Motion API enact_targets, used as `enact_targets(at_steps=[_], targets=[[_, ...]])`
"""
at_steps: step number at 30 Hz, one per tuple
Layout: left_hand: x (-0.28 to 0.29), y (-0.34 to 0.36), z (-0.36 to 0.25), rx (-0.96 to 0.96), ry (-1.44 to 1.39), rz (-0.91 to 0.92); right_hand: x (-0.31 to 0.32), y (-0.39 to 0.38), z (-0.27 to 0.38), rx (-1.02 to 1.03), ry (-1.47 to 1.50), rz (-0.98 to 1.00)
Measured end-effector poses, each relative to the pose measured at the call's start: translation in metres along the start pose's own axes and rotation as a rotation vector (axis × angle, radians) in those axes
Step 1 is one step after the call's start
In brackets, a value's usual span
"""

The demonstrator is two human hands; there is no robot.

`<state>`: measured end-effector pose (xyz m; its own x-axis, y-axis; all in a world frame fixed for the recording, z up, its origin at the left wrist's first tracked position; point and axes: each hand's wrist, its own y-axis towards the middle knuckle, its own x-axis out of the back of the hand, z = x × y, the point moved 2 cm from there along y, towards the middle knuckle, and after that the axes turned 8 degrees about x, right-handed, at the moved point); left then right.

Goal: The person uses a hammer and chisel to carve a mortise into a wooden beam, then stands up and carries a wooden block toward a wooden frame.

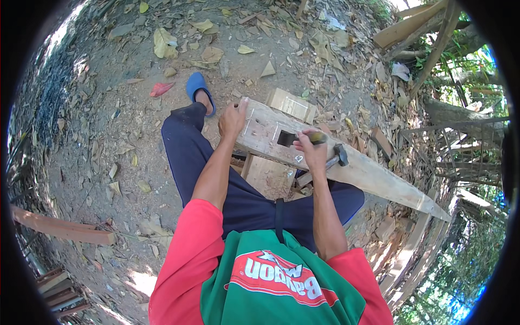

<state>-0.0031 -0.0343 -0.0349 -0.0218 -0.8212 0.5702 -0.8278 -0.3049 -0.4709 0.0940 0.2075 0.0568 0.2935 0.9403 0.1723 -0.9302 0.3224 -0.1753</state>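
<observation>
On the left, a blue slipper (198, 85) is planted on the ground, just beyond the beam's near end. That end is met by the left hand (233, 120), its fingers bent close against the edge, probably so that the beam is kept from shifting; how tightly it is gripped cannot be told. The beam (379, 181) is laid slantwise before the body, running away to the right, with a block (269, 177) showing on its near side and another (292, 104) on its far side, perhaps placed as props. White lines are drawn around a dark square hole (285, 138). Just right of it, a tool (318, 138) is held by the right hand (311, 153), its fingers closed around the handle; the tip is hidden. Beside that hand a hammer (340, 155) is rested on the beam, seemingly kept within reach.
</observation>
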Motion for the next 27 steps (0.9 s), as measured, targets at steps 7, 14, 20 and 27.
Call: enact_targets(at_steps=[7, 14, 20, 27], targets=[[-0.009, 0.001, -0.006, -0.052, -0.001, -0.017, 0.009, -0.024, -0.036, -0.056, 0.341, -0.214], [-0.006, -0.002, -0.012, -0.066, 0.102, -0.042, 0.023, 0.005, -0.039, -0.215, 0.498, -0.201], [-0.007, -0.007, -0.021, -0.021, 0.161, -0.039, 0.076, -0.017, -0.035, -0.130, 0.950, -0.315], [-0.009, -0.001, -0.016, -0.052, 0.191, -0.054, 0.075, -0.014, 0.022, -0.046, 0.562, -0.264]])
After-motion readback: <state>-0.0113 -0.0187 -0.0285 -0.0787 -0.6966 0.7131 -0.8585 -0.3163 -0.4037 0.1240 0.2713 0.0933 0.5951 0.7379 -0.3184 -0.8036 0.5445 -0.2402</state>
